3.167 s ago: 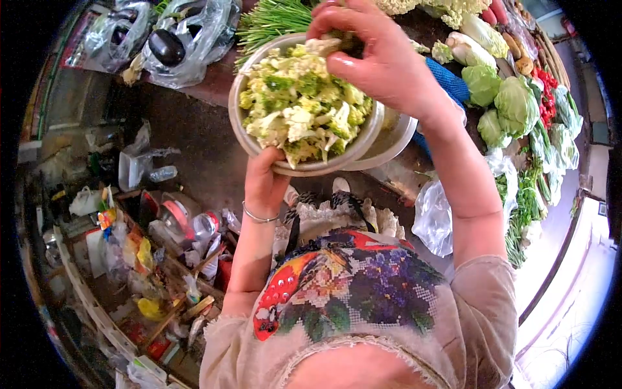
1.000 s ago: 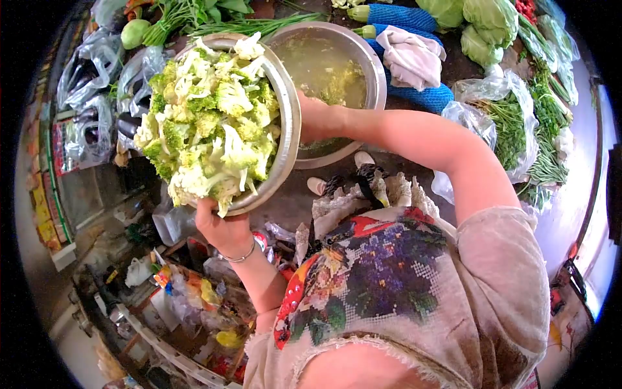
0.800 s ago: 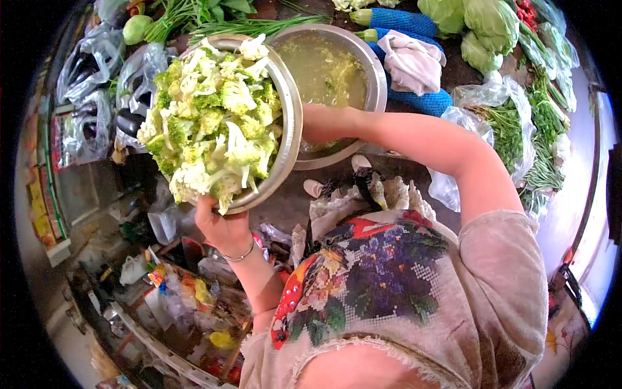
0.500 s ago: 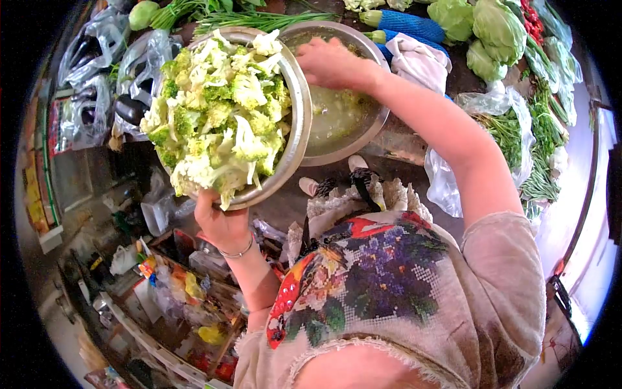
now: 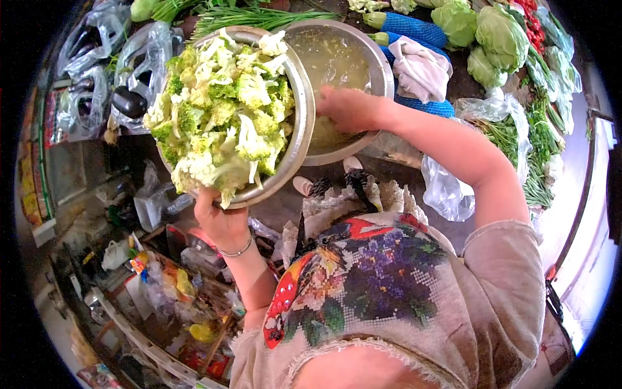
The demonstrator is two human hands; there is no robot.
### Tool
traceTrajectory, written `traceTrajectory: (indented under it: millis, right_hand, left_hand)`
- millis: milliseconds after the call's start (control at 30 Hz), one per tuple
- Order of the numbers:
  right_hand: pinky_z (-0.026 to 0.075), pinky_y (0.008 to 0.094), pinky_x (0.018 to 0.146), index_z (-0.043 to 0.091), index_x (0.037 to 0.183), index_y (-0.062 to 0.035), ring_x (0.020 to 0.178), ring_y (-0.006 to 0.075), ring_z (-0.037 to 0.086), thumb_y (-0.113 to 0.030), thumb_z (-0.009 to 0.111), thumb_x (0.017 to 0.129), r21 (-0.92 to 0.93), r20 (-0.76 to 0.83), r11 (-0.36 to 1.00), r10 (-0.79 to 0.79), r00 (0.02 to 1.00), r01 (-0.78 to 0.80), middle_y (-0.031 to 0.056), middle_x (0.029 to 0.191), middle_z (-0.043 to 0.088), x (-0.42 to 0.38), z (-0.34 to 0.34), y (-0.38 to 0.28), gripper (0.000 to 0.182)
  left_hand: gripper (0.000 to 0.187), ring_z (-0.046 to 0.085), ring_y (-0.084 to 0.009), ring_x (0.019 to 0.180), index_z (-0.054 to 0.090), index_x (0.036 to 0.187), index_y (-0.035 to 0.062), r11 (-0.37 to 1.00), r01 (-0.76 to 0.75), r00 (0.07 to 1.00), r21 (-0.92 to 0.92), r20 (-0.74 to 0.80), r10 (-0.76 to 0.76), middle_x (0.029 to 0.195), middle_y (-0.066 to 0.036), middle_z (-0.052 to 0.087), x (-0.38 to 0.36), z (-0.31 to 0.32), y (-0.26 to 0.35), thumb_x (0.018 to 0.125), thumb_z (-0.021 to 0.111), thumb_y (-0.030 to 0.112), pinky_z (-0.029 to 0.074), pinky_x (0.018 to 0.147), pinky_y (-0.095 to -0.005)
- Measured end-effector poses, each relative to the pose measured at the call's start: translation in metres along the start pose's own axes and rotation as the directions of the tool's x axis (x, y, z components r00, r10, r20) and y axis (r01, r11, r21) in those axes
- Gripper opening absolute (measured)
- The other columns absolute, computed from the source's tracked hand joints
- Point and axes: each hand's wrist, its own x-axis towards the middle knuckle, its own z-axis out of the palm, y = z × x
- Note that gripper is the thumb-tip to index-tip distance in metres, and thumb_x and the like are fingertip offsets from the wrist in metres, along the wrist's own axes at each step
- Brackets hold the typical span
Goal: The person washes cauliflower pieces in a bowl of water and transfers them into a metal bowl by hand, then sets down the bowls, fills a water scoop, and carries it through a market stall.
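My left hand (image 5: 220, 219) grips the near rim of a metal bowl (image 5: 302, 129) heaped with broccoli and cauliflower florets (image 5: 227, 107). This bowl is tilted and overlaps the left side of a second metal basin (image 5: 383, 55). Cloudy water (image 5: 334, 58) with small floating bits fills that basin. Over its near part is my right hand (image 5: 346, 110), fingers curled and partly blurred near the full bowl's rim; whether they hold anything I cannot make out.
Bagged eggplants (image 5: 129, 102) lie at the left, long green stalks (image 5: 259, 19) behind the bowls. Right of the basin are a pinkish cloth (image 5: 421, 68), blue-netted vegetables (image 5: 414, 29), green cabbages (image 5: 502, 40) and leafy bundles (image 5: 541, 149). Cluttered shelves (image 5: 175, 292) stand lower left.
My right hand has moved from the far part of the basin toward its near side. My left hand keeps its grip on the full bowl, which has hardly moved.
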Motion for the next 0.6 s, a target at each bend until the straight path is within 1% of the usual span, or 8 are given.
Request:
traceTrajectory:
  millis: [100,167,200,267,300,400,500,600]
  right_hand:
    - [0.05,0.0379,0.067,0.055,0.11,-0.0051,0.081,0.0256,0.061,-0.003,0.059,0.072,0.073,-0.191,0.953,-0.276,0.942,0.294,0.0187,0.095,0.058,0.014,0.026,0.015,0.038]
    - [0.05,0.0362,0.057,0.058,0.103,-0.0081,0.079,0.0244,0.062,-0.001,0.054,0.073,0.609,0.115,0.79,0.001,0.993,-0.071,0.0136,0.088,0.061,-0.005,-0.025,-0.017,0.031]
    - [0.05,0.0362,0.057,0.058,0.103,-0.0081,0.079,0.0244,0.062,-0.001,0.054,0.073,0.61,0.115,0.79,-0.002,0.993,-0.069,0.0136,0.088,0.061,-0.001,-0.023,-0.013,0.031]
    - [0.047,0.031,0.055,0.055,0.105,-0.0071,0.08,0.0193,0.061,0.0,0.054,0.075,0.937,0.194,0.278,0.085,0.977,-0.211,0.0095,0.086,0.06,0.008,-0.024,-0.003,0.03]
    - [0.047,0.031,0.055,0.055,0.105,-0.0071,0.08,0.0193,0.061,0.0,0.054,0.075,0.937,0.196,0.277,0.084,0.977,-0.212,0.0095,0.086,0.06,0.007,-0.026,0.0,0.03]
    - [0.046,0.028,0.053,0.054,0.101,-0.0085,0.074,0.0164,0.059,-0.011,0.058,0.08,0.982,0.15,-0.12,0.054,0.987,-0.143,0.0053,0.081,0.058,-0.001,-0.05,0.001,0.022]
    - [0.047,0.0239,0.045,0.053,0.101,-0.0081,0.069,0.0123,0.059,-0.017,0.054,0.086,0.977,0.13,-0.177,0.067,0.989,-0.117,0.0036,0.084,0.059,0.006,-0.051,0.012,0.018]
    - [0.043,0.0231,0.044,0.056,0.089,-0.0084,0.062,0.0092,0.056,-0.027,0.053,0.088,0.993,0.059,0.079,0.288,0.956,-0.085,-0.0001,0.073,0.055,0.015,-0.052,0.019,0.019]
  left_hand:
    - [0.036,0.054,-0.031,0.108,0.048,0.121,0.0006,1.0,0.001,1.0,-0.002,-0.003,-0.001,0.118,-0.016,0.055,-0.001,0.001,0.001,0.09,0.043,0.018,0.042,0.093,-0.0482]
    - [0.036,0.054,-0.0309,0.108,0.048,0.121,0.0005,1.0,-0.004,1.0,-0.006,-0.014,0.004,0.118,-0.016,0.055,0.0,0.003,0.001,0.09,0.043,0.017,0.042,0.093,-0.0479]
    - [0.036,0.054,-0.0307,0.107,0.048,0.12,0.0003,1.0,-0.029,0.997,0.01,-0.066,0.03,0.117,-0.016,0.056,-0.001,0.005,0.001,0.09,0.043,0.017,0.042,0.093,-0.0476]
    - [0.036,0.055,-0.0306,0.106,0.048,0.12,0.0,0.998,-0.052,0.991,0.028,-0.123,0.055,0.116,-0.016,0.056,-0.003,0.004,0.001,0.089,0.043,0.018,0.042,0.092,-0.0473]
    - [0.035,0.055,-0.0304,0.105,0.048,0.119,-0.0002,0.998,-0.052,0.993,0.046,-0.108,0.056,0.115,-0.016,0.056,-0.004,0.002,0.002,0.089,0.044,0.018,0.042,0.092,-0.0469]
    - [0.035,0.055,-0.0301,0.104,0.049,0.118,-0.0006,0.997,-0.052,0.996,0.054,-0.063,0.056,0.114,-0.015,0.057,-0.004,-0.002,0.004,0.089,0.044,0.018,0.043,0.092,-0.0463]
    - [0.034,0.055,-0.0297,0.104,0.049,0.117,-0.0009,0.998,-0.053,0.998,0.03,-0.023,0.054,0.114,-0.015,0.057,-0.004,-0.001,0.004,0.089,0.044,0.017,0.043,0.091,-0.0458]
    - [0.034,0.056,-0.0294,0.103,0.05,0.116,-0.0013,0.998,-0.065,0.997,0.024,-0.051,0.066,0.113,-0.015,0.057,-0.004,0.003,0.004,0.089,0.044,0.017,0.043,0.091,-0.0455]
